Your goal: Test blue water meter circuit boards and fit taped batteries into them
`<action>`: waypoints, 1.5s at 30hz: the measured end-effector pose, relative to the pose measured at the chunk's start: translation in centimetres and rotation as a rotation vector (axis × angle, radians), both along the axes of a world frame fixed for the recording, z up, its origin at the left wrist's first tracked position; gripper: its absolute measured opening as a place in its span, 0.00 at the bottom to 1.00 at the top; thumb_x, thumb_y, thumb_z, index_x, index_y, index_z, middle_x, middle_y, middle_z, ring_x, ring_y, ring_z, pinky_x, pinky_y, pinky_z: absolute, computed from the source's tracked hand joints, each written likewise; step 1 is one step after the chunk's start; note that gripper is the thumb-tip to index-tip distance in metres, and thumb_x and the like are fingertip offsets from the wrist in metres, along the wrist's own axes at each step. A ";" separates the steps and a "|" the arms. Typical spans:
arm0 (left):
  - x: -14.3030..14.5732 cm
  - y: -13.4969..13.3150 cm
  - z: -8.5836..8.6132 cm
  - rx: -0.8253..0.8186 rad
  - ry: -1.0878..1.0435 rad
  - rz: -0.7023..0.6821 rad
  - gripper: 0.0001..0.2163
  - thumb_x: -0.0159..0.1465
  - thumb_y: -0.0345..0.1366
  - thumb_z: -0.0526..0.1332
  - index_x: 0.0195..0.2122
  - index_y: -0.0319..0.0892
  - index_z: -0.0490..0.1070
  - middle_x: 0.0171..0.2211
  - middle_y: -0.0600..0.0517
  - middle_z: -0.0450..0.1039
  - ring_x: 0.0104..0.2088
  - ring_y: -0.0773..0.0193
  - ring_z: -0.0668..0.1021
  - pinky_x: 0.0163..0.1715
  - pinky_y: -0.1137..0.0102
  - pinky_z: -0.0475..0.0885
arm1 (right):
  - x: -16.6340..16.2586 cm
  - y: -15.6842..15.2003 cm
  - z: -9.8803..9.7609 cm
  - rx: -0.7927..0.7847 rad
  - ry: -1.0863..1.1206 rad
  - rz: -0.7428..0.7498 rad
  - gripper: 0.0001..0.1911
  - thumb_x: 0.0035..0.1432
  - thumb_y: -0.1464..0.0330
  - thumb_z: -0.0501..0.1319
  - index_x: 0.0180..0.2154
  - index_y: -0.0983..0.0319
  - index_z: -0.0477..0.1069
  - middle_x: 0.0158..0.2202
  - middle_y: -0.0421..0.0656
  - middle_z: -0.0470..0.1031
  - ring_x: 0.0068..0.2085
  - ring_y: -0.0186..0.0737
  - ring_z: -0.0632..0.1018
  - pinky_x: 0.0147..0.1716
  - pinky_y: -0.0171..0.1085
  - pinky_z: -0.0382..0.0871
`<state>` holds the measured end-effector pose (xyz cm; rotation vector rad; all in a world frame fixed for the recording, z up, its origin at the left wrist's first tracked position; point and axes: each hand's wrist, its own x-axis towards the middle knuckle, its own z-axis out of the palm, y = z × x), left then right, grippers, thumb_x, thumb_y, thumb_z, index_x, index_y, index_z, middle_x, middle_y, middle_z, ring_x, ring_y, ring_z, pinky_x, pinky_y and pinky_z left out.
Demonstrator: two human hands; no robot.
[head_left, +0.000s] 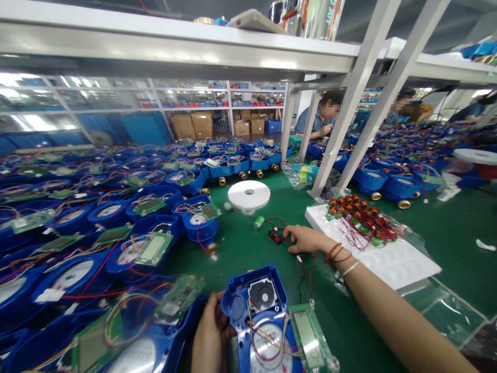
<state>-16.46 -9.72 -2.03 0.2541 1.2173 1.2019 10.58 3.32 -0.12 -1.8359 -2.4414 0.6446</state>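
Gripping the blue meter (258, 315) in front of you with your left hand (212, 329), you apparently handled wires (311, 272) near the black box (275, 236), your right hand (305, 239), its hold unclear, next needing slack.

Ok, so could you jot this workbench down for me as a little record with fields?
Left hand: holding the side of an open blue housing
Right hand: fingertips by thin wires, close to a small black-and-red part; exact contact unclear
At the housing's right side: circuit board with a display
Beyond the hands: green cylinder, white disc
Left side: many similar blue housings
Right side: red-wired bundle on white foam
Surface: green tabletop
Background: another person, shelving
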 end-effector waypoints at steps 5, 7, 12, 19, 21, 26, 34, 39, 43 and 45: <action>-0.1 0.0 -0.3 0.001 -0.012 -0.011 0.09 0.62 0.37 0.55 0.38 0.39 0.70 0.33 0.47 0.77 0.33 0.59 0.79 0.26 0.72 0.71 | 0.0 0.1 -0.2 0.050 -0.109 -0.045 0.13 0.60 0.65 0.61 0.44 0.65 0.67 0.38 0.42 0.71 0.37 0.39 0.74 0.38 0.41 0.70; 0.0 -0.1 0.0 0.007 -0.002 -0.008 0.08 0.62 0.36 0.56 0.38 0.39 0.70 0.33 0.47 0.76 0.33 0.59 0.79 0.26 0.72 0.70 | 0.1 0.3 -0.4 0.094 -0.154 -0.089 0.11 0.62 0.66 0.58 0.44 0.65 0.67 0.40 0.43 0.71 0.40 0.40 0.74 0.41 0.44 0.70; 0.1 -0.4 0.4 0.041 0.010 -0.030 0.09 0.62 0.37 0.55 0.39 0.39 0.70 0.34 0.47 0.76 0.32 0.60 0.78 0.26 0.71 0.70 | 0.2 0.3 -0.4 0.172 -0.240 -0.191 0.11 0.63 0.66 0.57 0.45 0.65 0.67 0.42 0.45 0.70 0.41 0.41 0.74 0.41 0.44 0.70; 0.0 -0.2 -0.2 0.030 -0.013 -0.041 0.11 0.63 0.39 0.54 0.40 0.39 0.69 0.35 0.47 0.76 0.33 0.59 0.78 0.27 0.70 0.69 | 0.5 -0.8 1.4 0.290 -0.132 -0.219 0.09 0.64 0.68 0.53 0.42 0.64 0.68 0.39 0.46 0.73 0.40 0.42 0.74 0.39 0.42 0.68; -0.1 -0.3 -0.2 0.038 -0.017 -0.047 0.10 0.62 0.39 0.56 0.39 0.40 0.70 0.35 0.48 0.76 0.32 0.60 0.78 0.26 0.71 0.69 | 0.9 -1.4 2.1 0.343 -0.055 -0.217 0.10 0.63 0.69 0.51 0.42 0.63 0.69 0.40 0.47 0.73 0.40 0.43 0.74 0.40 0.40 0.66; -0.2 -0.4 -0.2 0.047 0.004 -0.024 0.10 0.62 0.40 0.57 0.38 0.40 0.71 0.33 0.51 0.76 0.29 0.62 0.77 0.27 0.72 0.70 | 1.9 -4.0 2.9 0.491 0.158 -0.254 0.11 0.62 0.69 0.50 0.42 0.61 0.68 0.40 0.44 0.74 0.37 0.41 0.74 0.37 0.37 0.65; 0.4 0.1 1.3 -0.073 0.057 0.055 0.09 0.64 0.34 0.53 0.34 0.40 0.72 0.27 0.52 0.76 0.28 0.64 0.78 0.32 0.70 0.72 | 2.4 -8.8 0.8 0.644 0.447 -0.400 0.12 0.64 0.65 0.50 0.43 0.62 0.68 0.37 0.44 0.73 0.32 0.38 0.73 0.31 0.35 0.65; 0.3 -0.1 0.9 -0.078 -0.024 0.007 0.09 0.63 0.36 0.55 0.37 0.41 0.72 0.30 0.51 0.77 0.34 0.62 0.79 0.40 0.68 0.72 | 3.1 -9.2 -0.6 0.709 0.571 -0.519 0.13 0.65 0.63 0.49 0.44 0.63 0.66 0.35 0.45 0.72 0.31 0.38 0.73 0.30 0.35 0.66; 0.3 -0.1 0.7 -0.092 0.039 0.000 0.09 0.61 0.35 0.56 0.39 0.39 0.72 0.30 0.50 0.77 0.37 0.59 0.79 0.42 0.67 0.73 | 3.6 -9.0 -0.8 0.720 0.620 -0.537 0.13 0.65 0.63 0.49 0.43 0.63 0.67 0.34 0.45 0.73 0.30 0.37 0.74 0.30 0.35 0.67; 0.4 -0.1 0.8 -0.086 0.119 0.012 0.09 0.60 0.34 0.57 0.39 0.38 0.72 0.29 0.50 0.77 0.38 0.58 0.79 0.42 0.67 0.73 | 3.6 -9.1 -0.7 0.726 0.626 -0.523 0.13 0.65 0.64 0.49 0.43 0.62 0.67 0.35 0.45 0.73 0.30 0.36 0.73 0.30 0.35 0.67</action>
